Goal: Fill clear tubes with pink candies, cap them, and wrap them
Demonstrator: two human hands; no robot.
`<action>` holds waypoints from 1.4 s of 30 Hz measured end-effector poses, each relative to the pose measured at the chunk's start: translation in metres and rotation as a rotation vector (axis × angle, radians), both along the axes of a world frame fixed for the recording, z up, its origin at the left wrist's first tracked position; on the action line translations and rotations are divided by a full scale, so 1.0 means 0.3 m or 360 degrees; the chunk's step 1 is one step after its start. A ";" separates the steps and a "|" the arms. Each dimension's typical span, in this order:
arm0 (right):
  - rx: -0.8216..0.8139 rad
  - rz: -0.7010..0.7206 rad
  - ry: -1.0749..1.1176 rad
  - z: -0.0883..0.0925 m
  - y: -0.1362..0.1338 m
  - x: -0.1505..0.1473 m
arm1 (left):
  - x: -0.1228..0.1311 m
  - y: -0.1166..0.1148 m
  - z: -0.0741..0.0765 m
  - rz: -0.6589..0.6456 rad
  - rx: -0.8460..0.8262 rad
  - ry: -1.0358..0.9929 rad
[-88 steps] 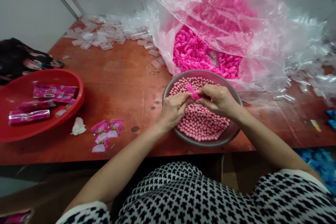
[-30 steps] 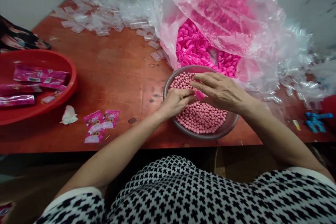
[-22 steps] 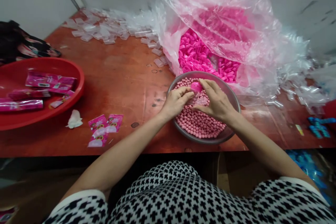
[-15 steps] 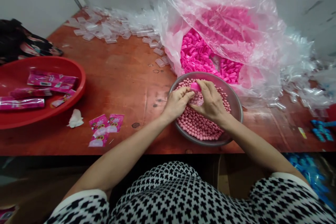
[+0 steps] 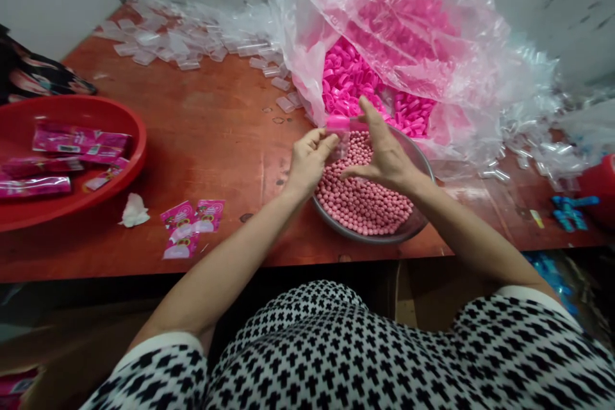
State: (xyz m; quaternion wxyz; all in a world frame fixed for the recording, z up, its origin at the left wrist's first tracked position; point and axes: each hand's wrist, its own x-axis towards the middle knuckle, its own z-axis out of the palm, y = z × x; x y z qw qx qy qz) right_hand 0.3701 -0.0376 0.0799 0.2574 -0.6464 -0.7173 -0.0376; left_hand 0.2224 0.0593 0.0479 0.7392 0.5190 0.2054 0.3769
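A metal bowl (image 5: 417, 223) full of small pink candy balls (image 5: 365, 195) sits at the table's near edge. Above its far rim both hands meet on a small clear container with a pink cap (image 5: 337, 123). My left hand (image 5: 306, 160) pinches the container's clear lower part between thumb and fingertips. My right hand (image 5: 382, 152) presses on the pink cap with its forefinger and thumb, its other fingers loosely spread. Behind them lies an open clear plastic bag (image 5: 432, 32) holding many pink caps (image 5: 346, 80).
A red basin (image 5: 122, 170) with pink sachets (image 5: 79, 141) sits at the left. Loose pink sachets (image 5: 189, 227) and a white wad (image 5: 133, 211) lie on the red-brown table (image 5: 211, 134). Clear empty containers (image 5: 168, 45) are scattered at the back. Blue items (image 5: 567, 211) lie far right.
Both hands have lifted from the candy balls to above the bowl's far rim, carrying the capped container with them. The view has tilted slightly.
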 end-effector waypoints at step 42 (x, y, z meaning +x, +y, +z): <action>-0.0036 -0.0424 0.2029 -0.102 -0.061 0.019 | 0.062 -0.071 -0.012 -0.0372 -0.0204 0.0249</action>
